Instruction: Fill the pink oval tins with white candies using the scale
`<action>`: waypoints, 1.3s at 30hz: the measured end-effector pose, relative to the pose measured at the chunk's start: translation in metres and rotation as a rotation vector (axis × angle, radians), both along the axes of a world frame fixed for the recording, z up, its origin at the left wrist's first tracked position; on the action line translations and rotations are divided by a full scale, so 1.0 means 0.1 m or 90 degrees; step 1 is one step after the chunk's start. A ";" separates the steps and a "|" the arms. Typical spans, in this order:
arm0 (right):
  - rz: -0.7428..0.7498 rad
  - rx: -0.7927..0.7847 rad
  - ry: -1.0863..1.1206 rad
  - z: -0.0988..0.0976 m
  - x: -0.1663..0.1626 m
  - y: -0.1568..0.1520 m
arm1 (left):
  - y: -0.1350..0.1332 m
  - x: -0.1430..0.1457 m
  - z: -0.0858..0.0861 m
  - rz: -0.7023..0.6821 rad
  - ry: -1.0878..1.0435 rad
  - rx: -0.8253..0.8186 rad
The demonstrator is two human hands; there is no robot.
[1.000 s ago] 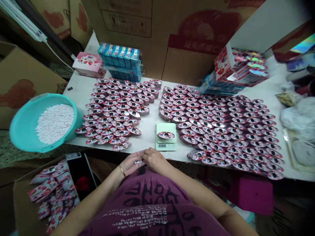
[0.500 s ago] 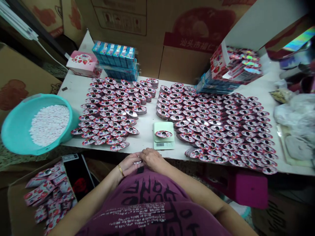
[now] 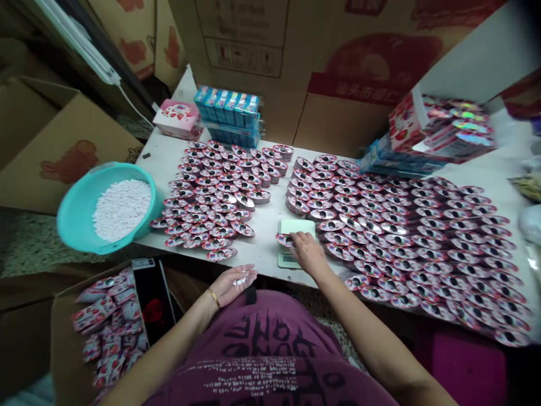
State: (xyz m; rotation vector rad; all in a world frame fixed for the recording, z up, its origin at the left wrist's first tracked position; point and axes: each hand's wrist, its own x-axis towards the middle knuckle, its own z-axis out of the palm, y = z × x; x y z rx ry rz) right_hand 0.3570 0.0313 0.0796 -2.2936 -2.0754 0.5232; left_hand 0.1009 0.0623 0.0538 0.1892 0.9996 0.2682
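My left hand (image 3: 228,286) is held palm up in front of my shirt, its fingers loosely curled. A few small white tablet-like candies (image 3: 240,281) lie in it. Over the pale green digital scale (image 3: 296,226) reaches my right hand (image 3: 310,254), its fingertips closed on the right end of an oval-topped candy pack (image 3: 283,239). That pack has a red and white printed rim and a dark middle. Whether it rests on the scale or is slightly lifted, I cannot tell.
Rows of similar packs cover the table left (image 3: 207,199) and right (image 3: 406,239) of the scale. A turquoise basin (image 3: 76,217) of white candies stands at left, above a carton of printed packets (image 3: 112,321). Blue boxes (image 3: 228,104) and a strawberry-print box (image 3: 406,119) stand behind.
My right hand has left my left hand and moved forward and right to the pack on the scale. My left palm has turned up, showing the candies. The view has shifted.
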 end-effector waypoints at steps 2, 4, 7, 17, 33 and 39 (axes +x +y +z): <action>0.056 0.000 0.025 -0.05 -0.29 0.13 | 0.03 -0.09 -0.07 0.033 0.048 0.003; 0.106 -0.007 0.059 -0.13 -0.64 0.30 | 0.08 -0.18 -0.16 0.055 0.094 0.007; 0.115 0.009 0.115 -0.27 -1.06 0.51 | 0.20 -0.28 -0.27 0.065 0.126 0.021; -0.251 0.110 -0.022 -0.04 0.30 -1.31 | 0.31 -0.22 -0.29 -0.001 0.116 -0.008; -0.011 0.073 -0.122 0.05 0.36 -1.04 | 0.15 0.51 0.03 -0.074 -0.003 0.027; 0.021 0.069 -0.079 0.00 0.07 -0.20 | 0.14 0.59 0.15 -0.054 -0.070 0.024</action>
